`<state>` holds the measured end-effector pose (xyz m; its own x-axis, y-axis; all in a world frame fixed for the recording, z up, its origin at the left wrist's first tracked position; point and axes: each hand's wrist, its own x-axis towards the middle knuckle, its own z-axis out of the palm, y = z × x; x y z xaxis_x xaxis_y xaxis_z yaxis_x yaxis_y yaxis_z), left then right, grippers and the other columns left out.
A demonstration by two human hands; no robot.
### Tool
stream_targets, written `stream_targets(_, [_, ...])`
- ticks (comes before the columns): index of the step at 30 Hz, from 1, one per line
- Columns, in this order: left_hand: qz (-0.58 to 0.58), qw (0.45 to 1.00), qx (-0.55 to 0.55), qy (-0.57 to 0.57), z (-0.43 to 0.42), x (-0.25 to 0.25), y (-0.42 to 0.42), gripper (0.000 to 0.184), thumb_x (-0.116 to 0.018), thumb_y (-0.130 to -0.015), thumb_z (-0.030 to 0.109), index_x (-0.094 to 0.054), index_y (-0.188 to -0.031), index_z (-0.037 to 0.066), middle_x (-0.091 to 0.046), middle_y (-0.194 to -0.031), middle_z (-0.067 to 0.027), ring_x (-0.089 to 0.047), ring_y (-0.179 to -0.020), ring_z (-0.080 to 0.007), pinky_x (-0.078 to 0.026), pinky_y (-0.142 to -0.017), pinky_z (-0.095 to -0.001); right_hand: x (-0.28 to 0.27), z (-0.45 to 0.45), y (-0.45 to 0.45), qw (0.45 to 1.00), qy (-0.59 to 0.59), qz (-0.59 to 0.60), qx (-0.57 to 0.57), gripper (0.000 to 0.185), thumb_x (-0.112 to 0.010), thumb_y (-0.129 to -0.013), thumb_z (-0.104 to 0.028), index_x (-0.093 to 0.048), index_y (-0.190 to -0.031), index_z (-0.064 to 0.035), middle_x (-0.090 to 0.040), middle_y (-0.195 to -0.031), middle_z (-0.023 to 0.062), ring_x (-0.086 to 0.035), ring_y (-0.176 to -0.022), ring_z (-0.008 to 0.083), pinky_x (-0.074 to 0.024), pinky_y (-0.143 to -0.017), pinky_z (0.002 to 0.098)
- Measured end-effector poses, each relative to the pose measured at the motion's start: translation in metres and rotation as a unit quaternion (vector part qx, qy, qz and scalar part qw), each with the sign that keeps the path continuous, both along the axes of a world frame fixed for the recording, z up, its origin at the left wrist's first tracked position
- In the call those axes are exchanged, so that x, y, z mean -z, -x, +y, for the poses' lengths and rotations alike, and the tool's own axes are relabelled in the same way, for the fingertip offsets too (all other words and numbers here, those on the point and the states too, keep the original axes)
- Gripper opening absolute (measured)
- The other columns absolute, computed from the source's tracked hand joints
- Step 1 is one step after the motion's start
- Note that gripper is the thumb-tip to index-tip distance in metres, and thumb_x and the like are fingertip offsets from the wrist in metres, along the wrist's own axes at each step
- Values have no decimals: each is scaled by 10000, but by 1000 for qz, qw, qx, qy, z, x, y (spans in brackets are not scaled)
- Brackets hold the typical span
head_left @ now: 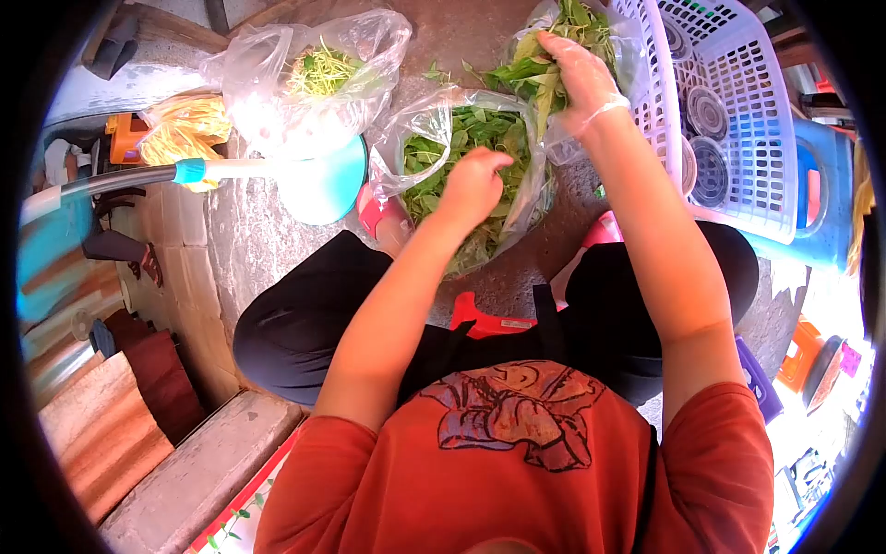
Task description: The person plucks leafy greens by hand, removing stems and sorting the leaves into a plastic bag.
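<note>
My left hand (pixel 476 188) is over an open clear plastic bag (pixel 423 120) filled with loose green leaves (pixel 484 129). Its fingers are curled in, and whatever they may hold is hidden. Up and to the right, my right hand (pixel 583 85) wears a thin clear plastic glove. Its fingers close around leafy green stems (pixel 533 76), whose leaves hang below the palm. Behind that hand, more leafy greens (pixel 586 26) fill a second clear bag (pixel 628 42) beside the white basket.
A white perforated basket (pixel 752 129) containing round clear lids (pixel 709 171) stands at right, by a blue crate (pixel 824 180). At upper left are a bag of pale green stems (pixel 323 70), a turquoise round-headed object on a pole (pixel 323 189) and yellow plastic bags (pixel 189 125).
</note>
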<state>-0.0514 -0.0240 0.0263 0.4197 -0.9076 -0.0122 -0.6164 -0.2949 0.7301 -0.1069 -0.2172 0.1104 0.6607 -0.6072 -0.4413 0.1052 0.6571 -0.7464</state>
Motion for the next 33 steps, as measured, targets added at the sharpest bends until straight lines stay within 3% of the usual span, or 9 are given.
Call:
stream_targets(2, [-68,998,12,-5,9,16,13,277,-634,-680,16,-651,-953,57,-591,-825,-113,-564,-805,-297,-453,-763,-365,3,-3,13,813,564,108,-97,558,-735,-642,-197,-520,-1129,-27,-571,-1068,133,-559,-992,270,-459,-860,365])
stream_targets(4, [-72,997,20,-12,12,21,12,268,-646,-670,30,-656,-935,69,-592,-806,-107,-556,-818,-284,-450,-761,-364,5,-2,15,619,752,159,-163,905,-818,-417,-139,-451,-1235,-19,-511,-1176,174,-494,-1110,311,-395,-958,326])
stream_targets(6, [-48,998,-24,27,11,21,1,248,-639,-656,28,-660,-897,85,-595,-788,-103,-549,-835,-268,-455,-742,-360,2,1,22,580,783,170,-147,763,-780,-527,-156,-469,-1211,-26,-547,-1136,151,-525,-1060,287,-419,-930,339])
stream_targets(10, [396,884,-210,131,18,-23,-31,55,-581,-836,127,-595,-803,85,-636,-783,-23,-550,-701,-98,-425,-665,-233,32,-8,9,927,350,0,-136,391,-626,-744,-145,-503,-1097,-33,-611,-1023,119,-571,-924,240,-468,-853,366])
stream_targets(12, [511,806,-229,190,25,-51,-41,57,-538,-879,151,-530,-840,110,-656,-865,-53,-571,-743,-93,-418,-644,-229,-6,10,7,990,92,-46,-100,227,-536,-818,-124,-509,-1026,-37,-631,-962,107,-581,-855,217,-486,-811,378])
stream_targets(13, [536,780,-241,216,27,-69,-39,40,-528,-886,146,-520,-865,113,-654,-926,-87,-591,-780,-133,-429,-653,-237,-25,18,8,995,-15,-52,-85,160,-492,-849,-112,-510,-990,-40,-639,-932,102,-584,-822,206,-493,-790,384])
stream_targets(21, [577,701,-243,342,37,-91,-34,100,-510,-881,90,-505,-935,6,-589,-1011,-231,-600,-829,-255,-503,-722,-369,-10,34,3,976,104,53,-184,382,-578,-812,-170,-500,-1160,-33,-591,-1004,75,-539,-970,173,-456,-852,359])
stream_targets(26, [595,698,-246,313,36,-91,-35,124,-512,-878,100,-524,-961,7,-609,-978,-185,-602,-839,-243,-503,-750,-353,-32,50,7,918,306,89,-236,412,-694,-747,-237,-589,-1084,-25,-579,-1027,84,-511,-1011,148,-423,-869,311])
stream_targets(33, [664,656,-250,256,36,-81,-31,146,-522,-869,91,-537,-995,19,-620,-934,-113,-604,-820,-182,-501,-745,-286,-41,57,10,727,602,-40,-329,344,-664,-746,-99,-596,-1071,-10,-593,-1083,123,-561,-1014,231,-431,-893,313])
